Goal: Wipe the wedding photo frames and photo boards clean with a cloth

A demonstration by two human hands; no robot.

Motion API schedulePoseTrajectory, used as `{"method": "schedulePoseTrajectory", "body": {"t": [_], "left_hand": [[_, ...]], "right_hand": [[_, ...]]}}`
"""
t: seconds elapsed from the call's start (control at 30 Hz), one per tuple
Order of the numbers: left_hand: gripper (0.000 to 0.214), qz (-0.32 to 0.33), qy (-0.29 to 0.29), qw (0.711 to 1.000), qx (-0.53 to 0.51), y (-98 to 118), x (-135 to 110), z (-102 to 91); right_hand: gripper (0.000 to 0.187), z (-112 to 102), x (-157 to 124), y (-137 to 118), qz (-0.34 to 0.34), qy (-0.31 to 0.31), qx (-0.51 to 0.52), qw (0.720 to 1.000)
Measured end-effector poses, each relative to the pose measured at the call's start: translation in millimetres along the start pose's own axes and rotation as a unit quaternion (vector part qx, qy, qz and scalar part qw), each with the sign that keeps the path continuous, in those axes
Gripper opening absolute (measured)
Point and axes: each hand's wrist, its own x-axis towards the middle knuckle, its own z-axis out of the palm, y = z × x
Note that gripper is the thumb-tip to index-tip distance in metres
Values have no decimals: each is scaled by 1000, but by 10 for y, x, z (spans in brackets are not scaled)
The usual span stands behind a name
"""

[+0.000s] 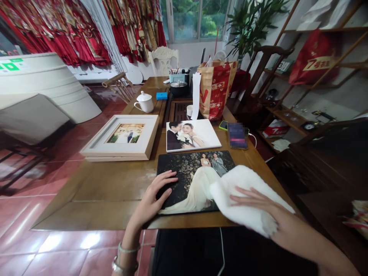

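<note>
A photo panel (184, 172) with a couple in wedding clothes lies flat near the table's front edge. My left hand (161, 191) rests on its left side, fingers outstretched and apart, holding nothing. A bunched white fluffy cloth (230, 184) covers the panel's lower right part and hangs past the table edge. My right hand (255, 201) lies on top of this cloth with its fingers extended, pressing it; the thumb is hidden. Just behind the panel is a second, white-backed wedding photo panel (207, 132).
Wooden picture frames (152, 140) are stacked at left on the brown table (94, 191). Behind stand a lidded white cup (144, 101), a blue box (161, 96), a black bowl (178, 90) and a paper bag (215, 92). A phone (238, 136) with a cable lies at right.
</note>
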Motion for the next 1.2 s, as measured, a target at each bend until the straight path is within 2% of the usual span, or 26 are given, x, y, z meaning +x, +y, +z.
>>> {"method": "schedulePoseTrajectory", "body": {"t": [0.17, 0.3, 0.4, 0.53, 0.6, 0.8, 0.97, 1.1, 1.2], "left_hand": [[30, 5, 1, 1000, 2, 10, 3, 0], [30, 3, 3, 1000, 6, 8, 2, 6], [29, 4, 5, 1000, 8, 3, 3, 11], [29, 3, 3, 1000, 10, 3, 5, 12], [29, 1, 4, 1000, 9, 5, 5, 11], [30, 3, 0, 1000, 2, 10, 2, 9], [30, 13, 3, 1000, 6, 17, -2, 4], [30, 16, -2, 1000, 11, 31, -4, -5], [30, 12, 0, 1000, 13, 40, -7, -9]], "right_hand": [[67, 143, 399, -4, 11, 63, -59, 996], [77, 380, 451, -191, 5, 108, -97, 989], [77, 473, 353, -379, -32, 68, -80, 994], [60, 462, 214, -581, -114, -13, -15, 993], [53, 442, 165, -605, -131, -44, 22, 990], [57, 342, 89, -401, -111, -57, 50, 991], [52, 72, 326, -192, -40, -70, 15, 997], [59, -52, 729, 85, -65, -14, -38, 997], [64, 24, 1017, 188, -49, 65, -104, 991]]}}
